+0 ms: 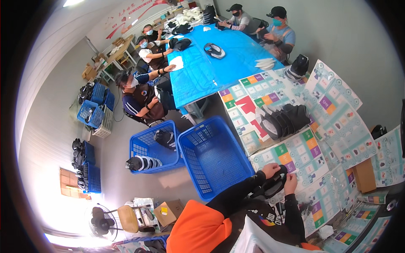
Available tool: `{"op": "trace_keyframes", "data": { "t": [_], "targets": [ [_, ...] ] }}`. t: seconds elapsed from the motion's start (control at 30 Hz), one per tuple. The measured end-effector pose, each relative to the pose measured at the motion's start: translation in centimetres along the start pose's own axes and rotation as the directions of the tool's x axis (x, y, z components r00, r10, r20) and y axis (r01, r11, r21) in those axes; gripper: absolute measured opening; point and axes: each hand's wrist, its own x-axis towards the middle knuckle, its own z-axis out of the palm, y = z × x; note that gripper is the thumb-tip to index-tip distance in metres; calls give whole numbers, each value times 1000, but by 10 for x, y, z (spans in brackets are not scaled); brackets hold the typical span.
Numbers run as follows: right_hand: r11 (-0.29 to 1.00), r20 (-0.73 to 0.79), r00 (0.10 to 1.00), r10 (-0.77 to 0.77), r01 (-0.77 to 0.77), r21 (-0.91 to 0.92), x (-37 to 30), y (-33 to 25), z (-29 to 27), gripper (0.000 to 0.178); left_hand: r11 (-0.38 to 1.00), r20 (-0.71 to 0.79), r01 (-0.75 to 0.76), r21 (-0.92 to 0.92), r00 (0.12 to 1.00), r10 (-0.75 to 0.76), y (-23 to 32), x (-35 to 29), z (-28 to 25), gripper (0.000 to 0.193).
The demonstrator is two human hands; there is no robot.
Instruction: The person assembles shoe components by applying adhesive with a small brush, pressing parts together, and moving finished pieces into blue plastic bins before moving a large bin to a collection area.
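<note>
Close to my body I hold a black shoe upper (275,186) above the paper-covered table. My left hand (271,170) grips its far edge on the left. My right hand (290,183) is closed on its right side, a short way from the left hand. The lower part of the upper lies near my dark sleeves and apron and is hard to make out. Beyond my hands, a row of nested black and grey shoe uppers (283,121) rests on the printed sheets (295,154).
To the left stand two blue plastic baskets, a nearer basket (219,162) and one holding shoe uppers (145,143). Several co-workers sit around a blue-covered table (202,74), where a loose shoe upper (214,50) and a pile of white pieces (265,63) lie. A fan (102,221) is at lower left.
</note>
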Motion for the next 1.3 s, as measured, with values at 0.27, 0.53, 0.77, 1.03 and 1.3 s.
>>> {"op": "trace_keyframes", "data": {
  "t": [0.27, 0.53, 0.77, 1.03, 1.3],
  "targets": [
    [753, 250, 967, 56, -205, 625, 27, -24, -22, 20, 999, 198, 46, -17, 979, -42, 42, 26, -21, 41],
    [897, -56, 912, -407, 387, -216, 29, -153, -79, 53, 755, 475, -635, 161, 721, 505, 141, 65, -51, 31],
    [984, -422, 901, 102, -29, 176, 21, -91, -91, 24, 940, 322, -37, -339, 934, 154, 131, -30, -157, 70],
    [930, -230, 943, 239, -155, 333, -41, 20, -78, 35, 966, 48, -236, 108, 972, 232, 179, -16, -50, 33],
    [662, -397, 839, 372, -540, -521, -125, 132, -126, 55, 601, 321, -396, 694, 918, 235, 155, -3, 48, 41]
  ]
}}
